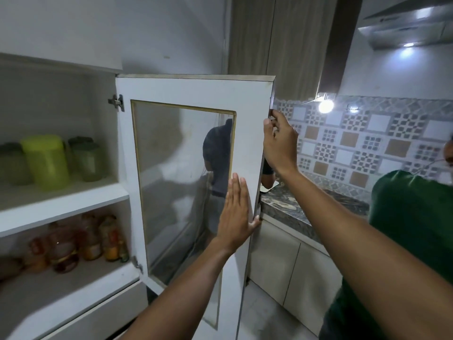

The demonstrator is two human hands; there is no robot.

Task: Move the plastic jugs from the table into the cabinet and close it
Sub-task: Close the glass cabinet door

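Door (196, 92) open; L hand (235, 217) flat on it, fingers spread loose. R hand (279, 141) pinches door edge above. Jugs (46, 160) on shelf, far left of fingers

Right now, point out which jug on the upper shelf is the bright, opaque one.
The lime-green jug, second from the left on the upper shelf. The jugs beside it are paler, translucent green with dark green lids.

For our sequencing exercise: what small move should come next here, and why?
Probably swing the cabinet door shut: the green jugs already stand on the upper shelf, the door hangs open, and the left hand and right hand hold its free edge.
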